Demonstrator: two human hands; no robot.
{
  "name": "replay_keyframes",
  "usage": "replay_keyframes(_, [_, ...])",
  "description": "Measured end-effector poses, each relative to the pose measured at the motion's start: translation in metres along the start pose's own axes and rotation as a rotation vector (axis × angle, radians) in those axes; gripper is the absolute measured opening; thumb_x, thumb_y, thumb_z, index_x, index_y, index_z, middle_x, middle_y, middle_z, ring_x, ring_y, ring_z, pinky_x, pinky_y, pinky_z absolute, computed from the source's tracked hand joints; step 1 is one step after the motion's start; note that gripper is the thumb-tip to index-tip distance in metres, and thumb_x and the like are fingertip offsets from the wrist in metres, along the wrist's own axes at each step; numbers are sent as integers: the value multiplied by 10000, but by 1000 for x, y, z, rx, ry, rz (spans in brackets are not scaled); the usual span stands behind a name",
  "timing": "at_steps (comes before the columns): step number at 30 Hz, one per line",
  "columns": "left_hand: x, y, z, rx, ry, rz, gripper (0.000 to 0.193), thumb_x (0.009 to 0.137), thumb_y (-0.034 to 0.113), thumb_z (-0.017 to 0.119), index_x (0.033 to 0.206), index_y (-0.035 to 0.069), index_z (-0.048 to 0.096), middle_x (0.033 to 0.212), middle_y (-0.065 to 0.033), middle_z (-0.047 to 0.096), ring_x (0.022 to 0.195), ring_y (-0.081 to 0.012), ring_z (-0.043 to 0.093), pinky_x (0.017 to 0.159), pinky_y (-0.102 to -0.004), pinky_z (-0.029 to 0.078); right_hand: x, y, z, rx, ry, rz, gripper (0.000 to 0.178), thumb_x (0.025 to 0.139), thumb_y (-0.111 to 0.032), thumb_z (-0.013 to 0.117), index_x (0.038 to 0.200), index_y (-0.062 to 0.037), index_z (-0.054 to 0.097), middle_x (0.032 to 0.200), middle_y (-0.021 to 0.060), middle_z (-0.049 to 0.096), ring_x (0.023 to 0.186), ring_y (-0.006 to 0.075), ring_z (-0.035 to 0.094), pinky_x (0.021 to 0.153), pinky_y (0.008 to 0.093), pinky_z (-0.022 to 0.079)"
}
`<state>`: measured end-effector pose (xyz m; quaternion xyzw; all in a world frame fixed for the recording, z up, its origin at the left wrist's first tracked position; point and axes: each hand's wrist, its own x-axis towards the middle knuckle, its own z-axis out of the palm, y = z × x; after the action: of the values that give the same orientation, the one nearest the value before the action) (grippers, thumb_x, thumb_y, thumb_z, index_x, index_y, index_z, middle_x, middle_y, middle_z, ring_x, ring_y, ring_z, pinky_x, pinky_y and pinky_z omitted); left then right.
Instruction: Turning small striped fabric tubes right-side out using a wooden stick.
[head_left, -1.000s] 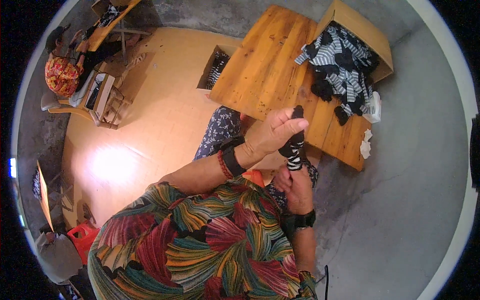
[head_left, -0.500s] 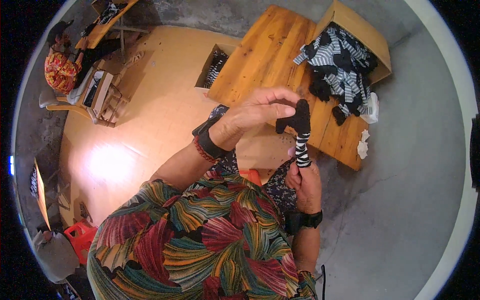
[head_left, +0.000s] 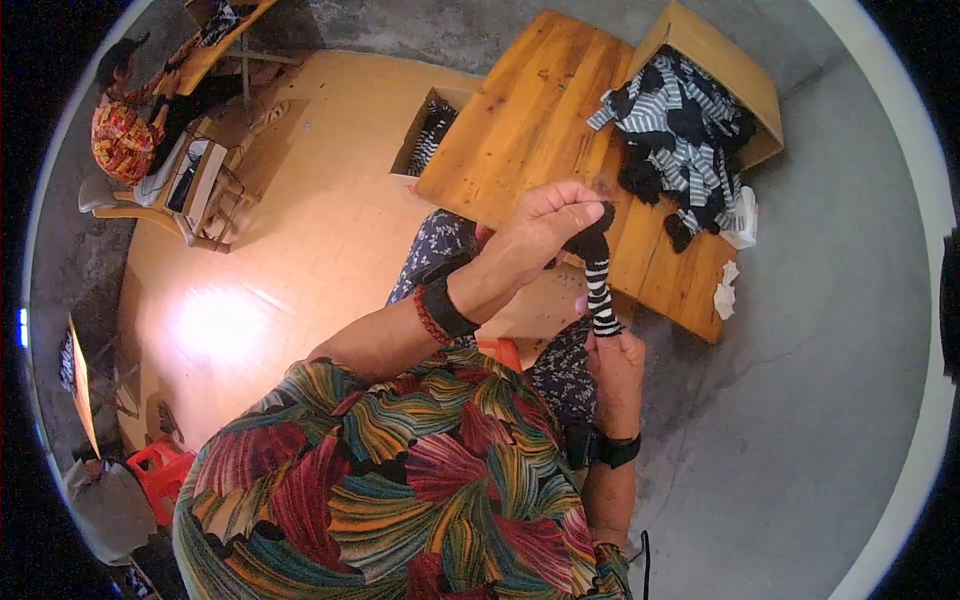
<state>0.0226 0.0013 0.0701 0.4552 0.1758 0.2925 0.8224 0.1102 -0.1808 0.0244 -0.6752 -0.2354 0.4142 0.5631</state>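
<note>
Two hands on one knit piece (head_left: 599, 287), black at its upper end and striped black and white along its lower length. Glove or sock: cannot tell from this view. Position: in the air in front of the person's body, by the near edge of the wooden table (head_left: 540, 110), not resting on it.

Left hand (head_left: 545, 228): thumb and forefinger pinch the black end; the other fingers are curled and partly hidden. Dark band (head_left: 447, 306) and red beaded bracelet (head_left: 430, 318) on that wrist.

Right hand (head_left: 614, 360): lower and nearer the body, fingers closed on the striped end. Exact place of each fingertip cannot be told. Dark strap (head_left: 618, 451) at that wrist. The striped part runs nearly straight between the hands.

On the table: cardboard box (head_left: 768, 105) tipped on its side, a heap of gray-striped and black knit pieces (head_left: 680, 140) spilling from its mouth. White packet (head_left: 741, 220) beside the heap; crumpled white paper (head_left: 727, 292) along the right edge.

Left of the table: smaller box (head_left: 401, 180) holding striped pieces. Upper left, well apart: seated co-worker (head_left: 122, 145), patterned red-and-yellow shirt. Lower left: red stool (head_left: 158, 472).
</note>
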Motion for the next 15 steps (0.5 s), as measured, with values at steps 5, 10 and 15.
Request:
replay_keyframes(5, [-6,-12,12,-225,68,60,82,828,179,548,858,103,540,701,49,545,555,-19,481,413,-151,330,-3,-3,15,216,32,160,204,836,-260,525,781,-65,555,523,-63,390,415,27,312,383,176,225])
replay_keyframes(10, [-5,-10,10,-240,44,-10,95,822,194,552,866,110,540,707,47,544,540,-23,471,390,-154,306,0,-3,16,197,-29,173,241,854,-247,492,983,-54,557,525,-53,374,395,37,298,368,185,231])
replay_keyframes(15, [-5,-12,4,-357,1,-119,84,818,177,552,868,109,555,739,39,563,546,-31,486,382,-158,303,3,-8,13,296,-95,181,272,859,-251,480,1037,-52,530,520,-54,365,392,41,292,365,188,231])
